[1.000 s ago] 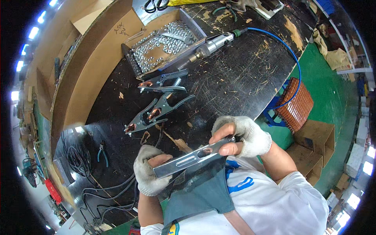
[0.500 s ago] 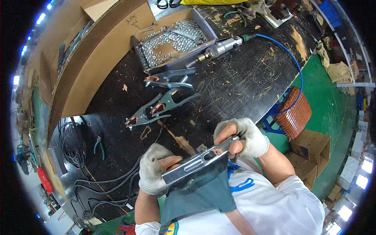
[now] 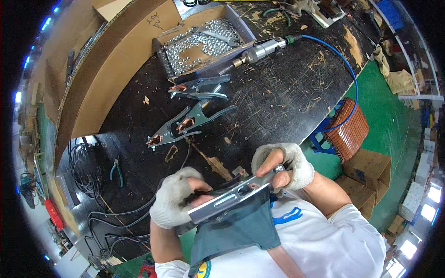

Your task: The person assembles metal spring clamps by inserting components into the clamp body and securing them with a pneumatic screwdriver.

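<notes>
Your left hand (image 3: 178, 199) is curled on the left end of a slotted metal piece (image 3: 227, 197), and your right hand (image 3: 283, 167) pinches its right end between thumb and finger; the piece sits tilted, right end higher, lower center of frame, just over your apron (image 3: 236, 241). Your left palm and the underside of the piece are hidden; can't make out the dark bit behind its upper edge. Above it, center left, spring clamps (image 3: 199, 118) with coppery jaws lie bunched on the black table (image 3: 282, 92), overlapping, so edges are hard to separate. Upper center: shallow open box (image 3: 244, 27) with loose shiny nuts (image 3: 185, 48) spread over its floor, brown bottom showing in patches, and a wrench (image 3: 218, 36) lying on the nuts. Air tool (image 3: 264, 50) lies just beside that box, blue hose (image 3: 343, 53) running off right. Big cardboard box (image 3: 116, 69), upper left, is cut off by the top; the long strips (image 3: 88, 48) past its wall are too blurred to identify. Cardboard boxes (image 3: 368, 167) at lower right: insides shadowed, contents unreadable. Black scissors handles (image 3: 197, 2) are clipped by the top edge.
</notes>
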The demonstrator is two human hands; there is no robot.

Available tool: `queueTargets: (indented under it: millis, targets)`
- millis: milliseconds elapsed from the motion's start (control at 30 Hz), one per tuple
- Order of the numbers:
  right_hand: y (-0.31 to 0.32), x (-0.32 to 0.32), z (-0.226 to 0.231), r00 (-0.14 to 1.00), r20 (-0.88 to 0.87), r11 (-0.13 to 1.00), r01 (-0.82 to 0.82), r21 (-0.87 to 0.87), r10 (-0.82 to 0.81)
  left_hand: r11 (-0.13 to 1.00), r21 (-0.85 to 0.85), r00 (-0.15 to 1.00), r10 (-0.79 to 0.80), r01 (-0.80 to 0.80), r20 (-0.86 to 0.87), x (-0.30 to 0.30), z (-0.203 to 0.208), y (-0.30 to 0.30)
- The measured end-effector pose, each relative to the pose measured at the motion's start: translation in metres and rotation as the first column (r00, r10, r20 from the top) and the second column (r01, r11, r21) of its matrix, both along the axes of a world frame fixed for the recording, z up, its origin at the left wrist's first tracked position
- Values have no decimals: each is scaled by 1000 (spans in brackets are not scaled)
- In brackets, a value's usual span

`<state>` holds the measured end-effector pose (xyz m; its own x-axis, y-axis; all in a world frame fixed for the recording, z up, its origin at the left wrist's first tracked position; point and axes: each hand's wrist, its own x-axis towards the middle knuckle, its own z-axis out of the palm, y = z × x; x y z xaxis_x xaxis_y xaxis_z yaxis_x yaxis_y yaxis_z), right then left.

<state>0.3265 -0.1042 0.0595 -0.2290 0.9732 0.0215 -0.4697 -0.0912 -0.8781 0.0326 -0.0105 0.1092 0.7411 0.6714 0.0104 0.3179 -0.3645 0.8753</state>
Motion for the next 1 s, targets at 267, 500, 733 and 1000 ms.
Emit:
queueTargets:
  millis: [267,500,733,1000]
  targets:
    - [-1,0,6,994,1,962,109,-250,-112,960,255,974,-60,117,-220,2,-4,-2]
    - [13,-4,0,977,211,989,-1,147,-31,979,205,997,18,-3,-69,0,-16,-8]
    - [22,-7,5,918,369,946,20,324,-146,991,135,988,45,-25,-145,5,-14,-12]
    - [26,-6,16,865,465,915,-19,402,-186,773,-635,965,171,-7,198,-12,-8,32]
